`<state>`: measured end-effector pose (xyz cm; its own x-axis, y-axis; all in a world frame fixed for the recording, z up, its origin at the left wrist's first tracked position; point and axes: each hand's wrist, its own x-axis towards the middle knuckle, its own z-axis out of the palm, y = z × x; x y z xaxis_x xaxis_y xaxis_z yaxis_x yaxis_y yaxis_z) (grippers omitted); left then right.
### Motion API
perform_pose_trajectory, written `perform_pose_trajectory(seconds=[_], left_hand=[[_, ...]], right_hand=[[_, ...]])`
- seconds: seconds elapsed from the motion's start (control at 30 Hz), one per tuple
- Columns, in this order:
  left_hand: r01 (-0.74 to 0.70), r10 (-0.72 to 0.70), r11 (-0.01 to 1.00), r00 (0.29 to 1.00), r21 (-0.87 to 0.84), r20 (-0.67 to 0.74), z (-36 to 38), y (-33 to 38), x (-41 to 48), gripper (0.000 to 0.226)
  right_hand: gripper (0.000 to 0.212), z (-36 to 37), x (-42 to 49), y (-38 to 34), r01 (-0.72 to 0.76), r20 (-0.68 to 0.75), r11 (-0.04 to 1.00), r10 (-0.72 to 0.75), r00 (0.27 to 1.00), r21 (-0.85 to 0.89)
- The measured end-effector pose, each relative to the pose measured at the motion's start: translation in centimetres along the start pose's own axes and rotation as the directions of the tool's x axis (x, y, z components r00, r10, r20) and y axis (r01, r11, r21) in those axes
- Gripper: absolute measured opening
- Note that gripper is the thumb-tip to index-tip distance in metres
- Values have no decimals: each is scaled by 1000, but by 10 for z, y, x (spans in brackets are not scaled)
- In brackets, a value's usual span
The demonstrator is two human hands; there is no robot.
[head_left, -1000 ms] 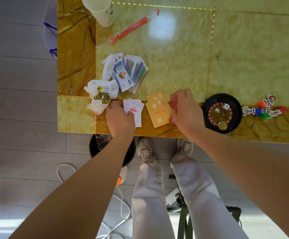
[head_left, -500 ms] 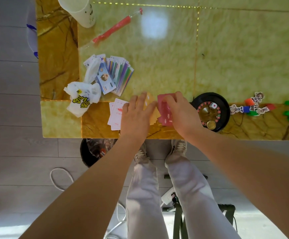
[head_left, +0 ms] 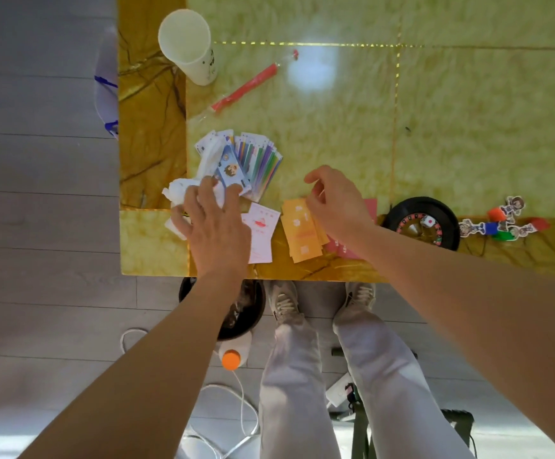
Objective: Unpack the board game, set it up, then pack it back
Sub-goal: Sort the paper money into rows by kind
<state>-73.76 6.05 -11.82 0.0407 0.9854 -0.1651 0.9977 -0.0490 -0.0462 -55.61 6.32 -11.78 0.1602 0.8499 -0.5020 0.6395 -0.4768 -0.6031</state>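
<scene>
**Both hands over the card piles at the near edge**

The yellow-green marble desk [head_left: 468, 127] carries the game parts along its near edge. The left hand [head_left: 216, 226] is spread wide with straight fingers. The right hand [head_left: 339, 203] is loosely curled and holds nothing. A black roulette wheel [head_left: 442, 212] sits just right of the right hand. A fan of striped cards [head_left: 259, 164] lies beyond the left fingertips, which touch a crumpled white plastic bag [head_left: 178, 192]. Orange cards [head_left: 299, 231] and pink cards [head_left: 370, 205] lie under the right hand, and white cards [head_left: 263, 233] lie beside the left.

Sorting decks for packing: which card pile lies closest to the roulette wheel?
The red pile, partly under the right hand, right beside the roulette wheel; the orange pile and white pile lie further left.
</scene>
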Motion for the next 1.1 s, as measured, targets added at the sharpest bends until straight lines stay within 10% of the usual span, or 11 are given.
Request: perform_pose_trajectory(seconds=[0.23, 0.5, 0.7, 0.9, 1.1], left_hand=[[58, -67, 996, 988, 73, 139, 7, -49, 27, 44], [56, -55, 995, 998, 81, -12, 10, -89, 55, 21], [-178, 171, 915, 984, -361, -50, -3, -54, 58, 32], [520, -240, 646, 833, -559, 498, 14, -18, 92, 52], [519, -133, 478, 840, -709, 526, 27, -3, 95, 38]], right_hand=[[34, 36, 20, -44, 135, -11, 991, -135, 991, -12], [87, 66, 45, -72, -274, -162, 962, 273, 948, 15], [86, 71, 52, -78, -352, -136, 936, 351, 926, 19], [74, 66, 65, -79, -409, -77, 901, 423, 903, 144], [88, 70, 80, -75, -415, 5, 851, 437, 899, 322]])
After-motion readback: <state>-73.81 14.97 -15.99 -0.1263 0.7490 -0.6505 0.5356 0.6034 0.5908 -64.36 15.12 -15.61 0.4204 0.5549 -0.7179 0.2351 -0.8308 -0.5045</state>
